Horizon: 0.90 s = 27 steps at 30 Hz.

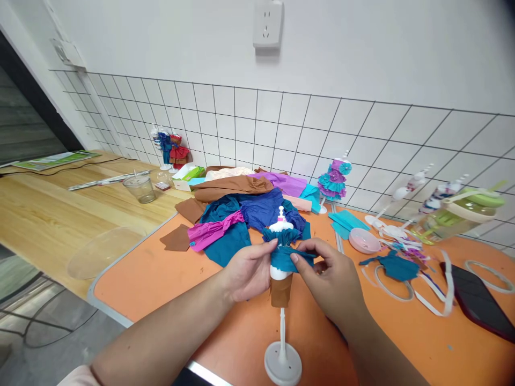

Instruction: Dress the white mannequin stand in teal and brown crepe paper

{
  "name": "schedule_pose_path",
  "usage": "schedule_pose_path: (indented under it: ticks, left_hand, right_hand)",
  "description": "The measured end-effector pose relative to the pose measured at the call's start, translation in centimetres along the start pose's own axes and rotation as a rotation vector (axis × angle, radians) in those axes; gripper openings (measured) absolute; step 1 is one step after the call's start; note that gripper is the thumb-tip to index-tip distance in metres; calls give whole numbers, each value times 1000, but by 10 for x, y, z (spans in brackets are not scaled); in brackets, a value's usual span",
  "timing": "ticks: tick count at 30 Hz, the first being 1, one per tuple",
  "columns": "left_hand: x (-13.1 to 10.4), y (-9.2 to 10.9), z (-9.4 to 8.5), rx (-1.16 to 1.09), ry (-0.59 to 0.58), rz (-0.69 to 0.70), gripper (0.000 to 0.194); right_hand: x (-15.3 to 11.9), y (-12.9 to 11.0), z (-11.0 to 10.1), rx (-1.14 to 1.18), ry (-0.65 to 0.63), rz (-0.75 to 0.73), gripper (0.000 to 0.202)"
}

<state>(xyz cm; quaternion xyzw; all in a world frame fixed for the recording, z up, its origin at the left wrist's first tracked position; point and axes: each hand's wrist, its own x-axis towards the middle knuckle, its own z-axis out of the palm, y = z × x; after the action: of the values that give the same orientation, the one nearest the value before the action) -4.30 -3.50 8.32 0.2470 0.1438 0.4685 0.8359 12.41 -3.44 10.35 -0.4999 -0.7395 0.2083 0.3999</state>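
A small white dress form (280,273) stands upright on a round base (282,363) in front of me. Ruffled teal crepe paper (284,236) covers its chest, and brown paper (280,291) is wrapped around its lower part. My left hand (251,268) grips the form from the left, thumb pressed at the waist below the ruffle. Between the thumb and fingers of my right hand (332,273) is a teal crepe paper strip (295,259), which lies across the form's waist. The fingertips behind the form are hidden.
Behind the form lies a pile of crepe paper (237,187). A decorated dress form (335,179) stands by the wire grid. On the right are a pink bowl (364,240), tape rings (394,283), a phone (483,300) and a green-lidded bottle (458,214). A glass cup (140,188) stands left.
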Motion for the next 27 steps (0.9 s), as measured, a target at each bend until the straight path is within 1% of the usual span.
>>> schedule_pose_path:
  ticks: [3,7,10,13,17,19,21,23,24,27]
  left_hand:
    - [-1,-1,-1,6,22,10,27]
    - [-2,-6,0,67,71,55,27]
    - [-2,-9,2,112,115,69,28]
    - [-2,-9,4,115,98,73,33]
    - [0,-8,3,131,71,97,37]
    - [1,-7,2,146,75,102,38]
    - [1,-7,1,167,69,109,37]
    - [2,-6,1,188,64,128,35]
    - [1,-6,2,195,62,138,35]
    - [-1,-4,4,220,44,155,34]
  right_hand:
    - [-2,-2,0,-10,39,-45,10]
    - [-2,-3,-1,32,89,-4,16]
    - [-1,-3,-2,54,107,-5,17]
    - [0,-2,-2,66,103,-3,18]
    - [2,2,-2,148,62,68,23]
    - [4,5,-2,261,-3,121,26]
    - [7,9,-2,390,-93,160,31]
    - [9,13,-3,473,-165,185,35]
    - [10,14,-3,484,-179,195,36]
    - [9,16,-2,451,-151,206,35]
